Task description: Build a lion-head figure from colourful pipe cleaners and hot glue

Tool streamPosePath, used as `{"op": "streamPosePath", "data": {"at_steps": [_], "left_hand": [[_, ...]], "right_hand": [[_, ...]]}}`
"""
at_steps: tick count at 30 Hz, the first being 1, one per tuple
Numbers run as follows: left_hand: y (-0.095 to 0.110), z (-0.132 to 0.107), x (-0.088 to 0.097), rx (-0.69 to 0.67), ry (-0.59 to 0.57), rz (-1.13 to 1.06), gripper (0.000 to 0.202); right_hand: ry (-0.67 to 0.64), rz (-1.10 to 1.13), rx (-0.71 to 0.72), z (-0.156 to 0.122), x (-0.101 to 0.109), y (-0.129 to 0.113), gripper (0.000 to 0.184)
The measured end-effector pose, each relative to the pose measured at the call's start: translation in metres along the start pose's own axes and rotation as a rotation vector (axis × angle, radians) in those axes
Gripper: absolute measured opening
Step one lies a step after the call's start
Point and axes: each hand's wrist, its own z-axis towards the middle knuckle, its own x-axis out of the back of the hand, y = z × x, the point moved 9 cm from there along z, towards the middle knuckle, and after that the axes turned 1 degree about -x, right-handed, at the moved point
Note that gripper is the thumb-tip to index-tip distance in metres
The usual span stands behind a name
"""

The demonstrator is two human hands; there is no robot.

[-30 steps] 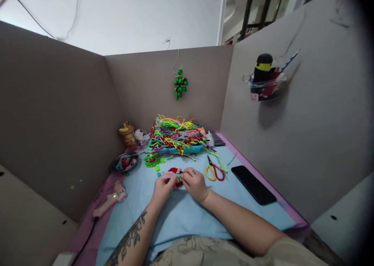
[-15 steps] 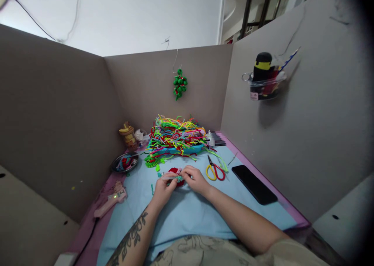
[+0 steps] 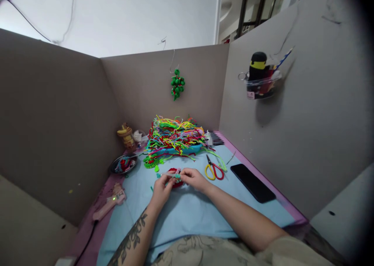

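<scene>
My left hand (image 3: 162, 187) is closed, with its fingertips pinching a small teal fuzzy pipe-cleaner piece (image 3: 177, 176). From the other side, my right hand (image 3: 193, 179) pinches at the same teal bit with thumb and forefinger. Directly beneath and behind the fingers is a red fuzzy craft piece (image 3: 177, 184) with some pink on it, partly hidden by both hands. A pale thin strip (image 3: 169, 174) shows along the left fingers; its kind is unclear. Loose green bits and a green pipe-cleaner figure (image 3: 151, 161) lie just beyond my left hand.
Beyond the hands, a blue tray (image 3: 178, 151) overflows with pipe cleaners. Red-and-yellow-handled scissors (image 3: 214, 171) and a black phone (image 3: 253, 183) lie right. Leftward are a metal bowl (image 3: 111, 167) and a corded pink glue gun (image 3: 109, 206), lit green. Grey panels (image 3: 163, 78) enclose the table.
The view has shifted slightly. Both hands stay together at the teal piece, with only small finger movements; the left fingers have drawn a little closer over it.
</scene>
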Motion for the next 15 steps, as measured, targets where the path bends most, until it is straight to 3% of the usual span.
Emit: {"op": "streamPosePath", "data": {"at_steps": [8, 15], "left_hand": [[-0.002, -0.001, 0.005, -0.008, 0.042, 0.12, 0.016], [-0.007, -0.001, 0.0, 0.101, 0.027, -0.023, 0.019]], "right_hand": [[0.003, 0.0, 0.022, -0.001, -0.006, -0.002, 0.03], [0.158, -0.201, 0.143, -0.005, 0.006, -0.017, 0.016]]}}
